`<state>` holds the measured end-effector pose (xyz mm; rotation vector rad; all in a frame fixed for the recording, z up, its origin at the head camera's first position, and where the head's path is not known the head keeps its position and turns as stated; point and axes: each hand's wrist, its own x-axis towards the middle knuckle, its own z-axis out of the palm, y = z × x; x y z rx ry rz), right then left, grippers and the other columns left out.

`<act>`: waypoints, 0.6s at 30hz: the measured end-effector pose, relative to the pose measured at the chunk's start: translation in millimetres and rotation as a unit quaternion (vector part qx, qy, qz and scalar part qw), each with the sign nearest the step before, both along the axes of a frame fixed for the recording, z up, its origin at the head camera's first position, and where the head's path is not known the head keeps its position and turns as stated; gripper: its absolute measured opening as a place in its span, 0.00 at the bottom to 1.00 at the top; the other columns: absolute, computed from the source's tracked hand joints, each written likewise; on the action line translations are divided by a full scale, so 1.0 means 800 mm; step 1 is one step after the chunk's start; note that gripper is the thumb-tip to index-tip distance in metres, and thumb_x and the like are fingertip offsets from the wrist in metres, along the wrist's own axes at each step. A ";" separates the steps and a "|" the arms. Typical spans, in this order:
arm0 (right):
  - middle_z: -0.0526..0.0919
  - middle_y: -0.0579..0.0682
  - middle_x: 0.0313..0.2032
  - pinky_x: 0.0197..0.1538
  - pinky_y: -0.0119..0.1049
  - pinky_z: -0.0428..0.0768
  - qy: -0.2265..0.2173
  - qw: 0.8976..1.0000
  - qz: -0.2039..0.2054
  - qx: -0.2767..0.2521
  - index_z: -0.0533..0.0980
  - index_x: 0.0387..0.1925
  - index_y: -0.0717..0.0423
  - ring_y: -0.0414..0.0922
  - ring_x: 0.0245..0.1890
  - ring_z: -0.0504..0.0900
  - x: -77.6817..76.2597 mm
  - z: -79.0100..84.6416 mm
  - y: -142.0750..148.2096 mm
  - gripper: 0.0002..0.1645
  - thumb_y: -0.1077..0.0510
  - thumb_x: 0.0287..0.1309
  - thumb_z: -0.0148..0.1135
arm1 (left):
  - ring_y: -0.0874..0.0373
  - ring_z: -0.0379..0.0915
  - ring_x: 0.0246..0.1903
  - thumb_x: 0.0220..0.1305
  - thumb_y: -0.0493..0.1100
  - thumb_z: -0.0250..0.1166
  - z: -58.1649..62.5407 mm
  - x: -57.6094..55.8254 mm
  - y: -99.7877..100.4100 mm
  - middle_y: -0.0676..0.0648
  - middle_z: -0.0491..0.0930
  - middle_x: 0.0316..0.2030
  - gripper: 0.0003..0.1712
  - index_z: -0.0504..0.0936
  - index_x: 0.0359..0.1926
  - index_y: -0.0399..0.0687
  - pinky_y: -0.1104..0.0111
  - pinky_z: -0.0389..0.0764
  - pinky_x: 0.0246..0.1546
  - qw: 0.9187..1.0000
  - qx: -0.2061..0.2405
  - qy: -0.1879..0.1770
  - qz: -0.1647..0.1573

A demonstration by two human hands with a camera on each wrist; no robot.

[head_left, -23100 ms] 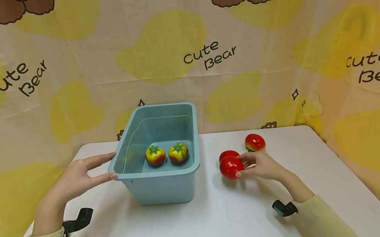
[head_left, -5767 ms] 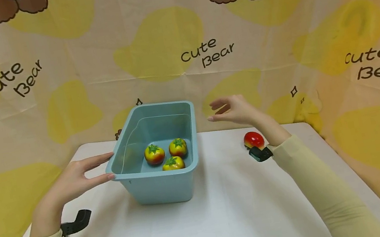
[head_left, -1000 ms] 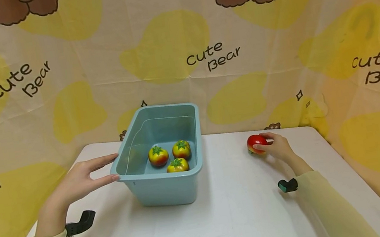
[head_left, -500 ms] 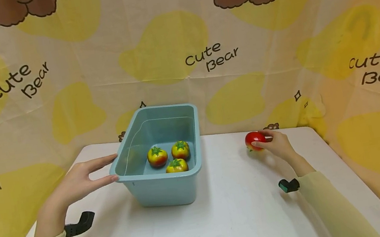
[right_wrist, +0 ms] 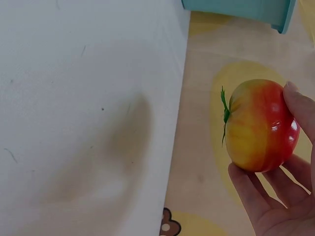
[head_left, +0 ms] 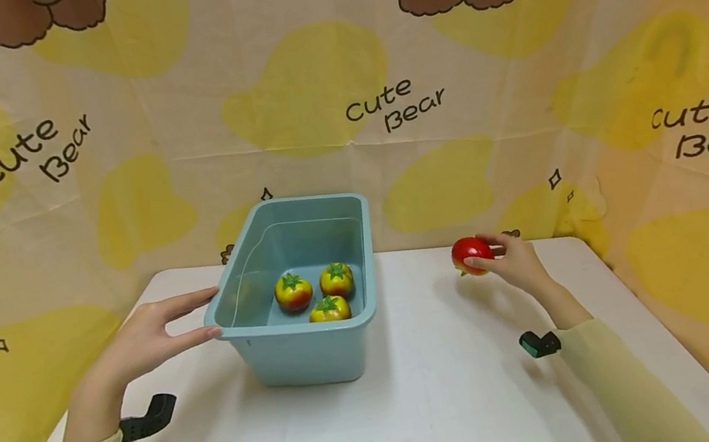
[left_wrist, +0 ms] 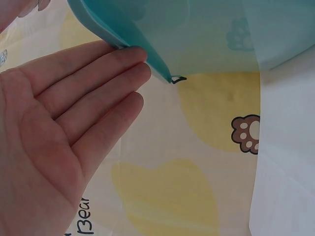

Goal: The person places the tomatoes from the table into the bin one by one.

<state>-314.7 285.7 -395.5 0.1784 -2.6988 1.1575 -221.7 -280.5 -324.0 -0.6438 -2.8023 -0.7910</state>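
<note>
My right hand [head_left: 519, 268] pinches a tomato [head_left: 472, 256] between thumb and fingers, raised above the back right of the white table. Its red, glossy base faces up; in the right wrist view, the tomato [right_wrist: 263, 125] shows a yellow side and a green leafy top turned away from the palm. My left hand [head_left: 148, 341] rests straight fingers and thumb against the left rim of a blue-green plastic bin [head_left: 307, 358]. In the left wrist view, the fingers [left_wrist: 98, 83] lie extended along the bin's rim. Inside the bin, three yellow-red tomatoes [head_left: 293, 292] sit stem up, the nearest partly hidden by the front wall.
The white table [head_left: 363, 438] bears the bin left of centre. Behind it hangs a patterned cloth [head_left: 304, 88] with bears and lettering, which also covers both sides. A dark band with a camera [head_left: 539, 343] sits on each wrist.
Over the last second my right hand has lifted the tomato off the table and shifted it slightly left. Compared with much earlier, one more tomato shows in the bin. My left hand stays put.
</note>
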 end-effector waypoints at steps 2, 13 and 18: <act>0.76 0.62 0.57 0.50 0.50 0.82 0.002 1.000 0.005 -0.001 0.70 0.62 0.58 0.59 0.53 0.78 0.001 0.005 -0.003 0.40 0.41 0.52 0.68 | 0.44 0.70 0.60 0.55 0.59 0.68 0.000 -0.001 0.000 0.48 0.76 0.59 0.35 0.72 0.64 0.62 0.44 0.70 0.55 1.000 0.001 -0.001 0.000; 0.78 0.59 0.56 0.48 0.52 0.82 0.031 0.999 0.021 0.002 0.71 0.62 0.55 0.58 0.53 0.78 0.009 0.034 -0.022 0.40 0.40 0.51 0.68 | 0.44 0.69 0.60 0.55 0.59 0.68 0.000 -0.002 -0.001 0.47 0.75 0.59 0.35 0.72 0.64 0.62 0.44 0.70 0.55 1.000 0.003 -0.004 -0.002; 0.79 0.60 0.54 0.46 0.51 0.83 0.053 0.998 0.029 0.012 0.72 0.60 0.56 0.58 0.50 0.81 0.009 0.048 -0.032 0.39 0.41 0.51 0.69 | 0.43 0.69 0.60 0.54 0.59 0.69 0.001 -0.002 -0.001 0.48 0.75 0.59 0.35 0.72 0.64 0.61 0.43 0.70 0.55 1.000 0.004 -0.004 -0.003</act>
